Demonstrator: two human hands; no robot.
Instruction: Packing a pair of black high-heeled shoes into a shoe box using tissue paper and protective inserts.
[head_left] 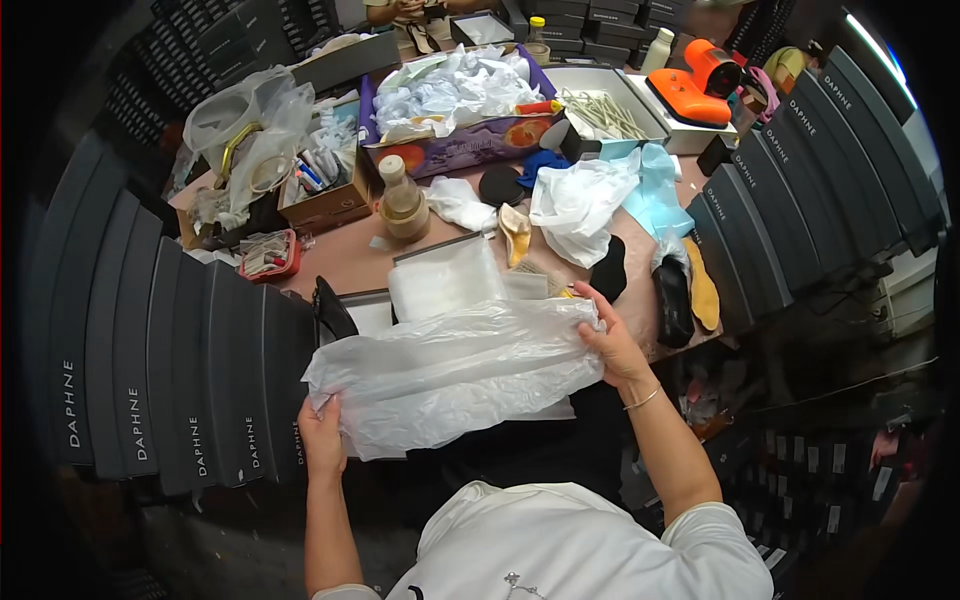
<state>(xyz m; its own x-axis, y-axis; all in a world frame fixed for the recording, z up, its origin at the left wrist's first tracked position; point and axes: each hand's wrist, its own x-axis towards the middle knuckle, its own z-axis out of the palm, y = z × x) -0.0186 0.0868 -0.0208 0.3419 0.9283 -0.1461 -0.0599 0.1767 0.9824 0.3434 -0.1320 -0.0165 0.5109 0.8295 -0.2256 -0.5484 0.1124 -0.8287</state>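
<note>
A wide sheet of crinkled white tissue paper (460, 375) is stretched between my two hands near the table's front edge. My left hand (322, 437) pinches its left end. My right hand (612, 342) grips the upper right corner, thumb over the paper. Behind the sheet lies a grey-edged box part with a white lining (440, 283), partly covered. A black shoe (332, 312) shows above the paper's left end. Beyond my right hand are a black flat piece (609, 268), another black shoe (674, 300) and a yellow insole-shaped piece (703, 285).
Dark shoeboxes stand in rows on the left (180, 370) and right (780, 215). Across the table are a purple carton (450, 152) of crumpled paper, a glue bottle (402, 205), a red tray (270, 257), a box of white sticks (605, 112) and an orange device (697, 88). Another person's hands (408, 10) appear behind.
</note>
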